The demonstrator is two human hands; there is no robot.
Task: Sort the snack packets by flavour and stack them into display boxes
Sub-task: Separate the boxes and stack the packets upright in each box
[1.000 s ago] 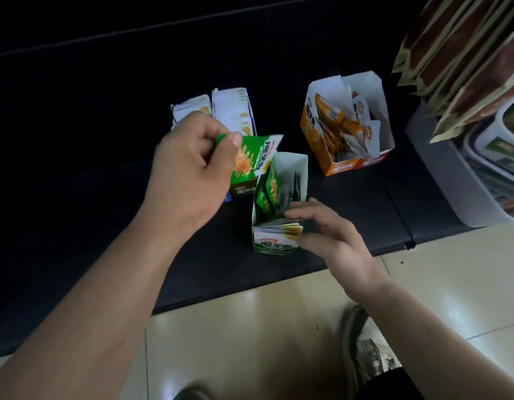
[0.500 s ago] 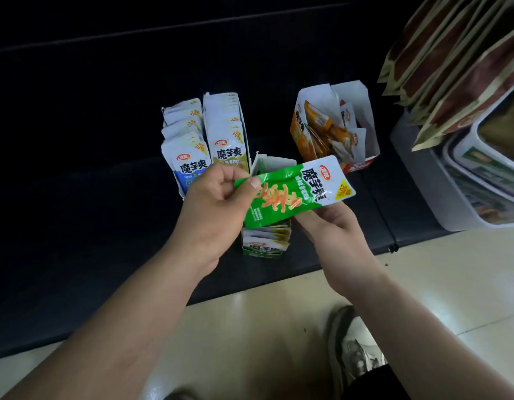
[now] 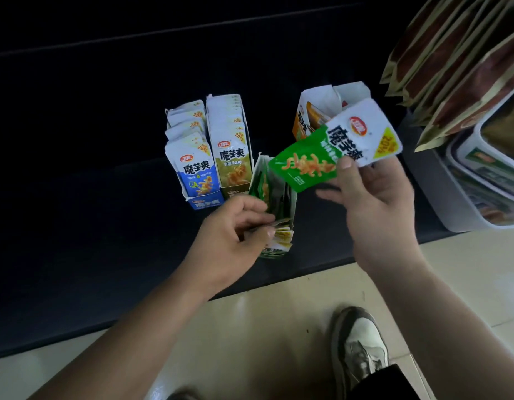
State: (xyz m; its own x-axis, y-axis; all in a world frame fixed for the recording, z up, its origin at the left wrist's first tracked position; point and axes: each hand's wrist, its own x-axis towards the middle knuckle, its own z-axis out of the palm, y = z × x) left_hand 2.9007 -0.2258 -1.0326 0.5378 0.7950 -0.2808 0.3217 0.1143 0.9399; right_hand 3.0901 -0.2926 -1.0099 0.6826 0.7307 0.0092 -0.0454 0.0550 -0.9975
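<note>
The right grip (image 3: 377,203) is pinching the green packet (image 3: 310,160), tilted above the green box (image 3: 276,251) near the counter's (image 3: 105,226) front edge. The left grip (image 3: 235,229) is apparently pinching packet tops (image 3: 280,222) at that box's near end; counter is lying open leftward.

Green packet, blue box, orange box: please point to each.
green packet (image 3: 304,166): head view, its green lower half.
blue box (image 3: 205,204): head view, its front wall.
orange box (image 3: 299,125): head view, its left wall.
</note>
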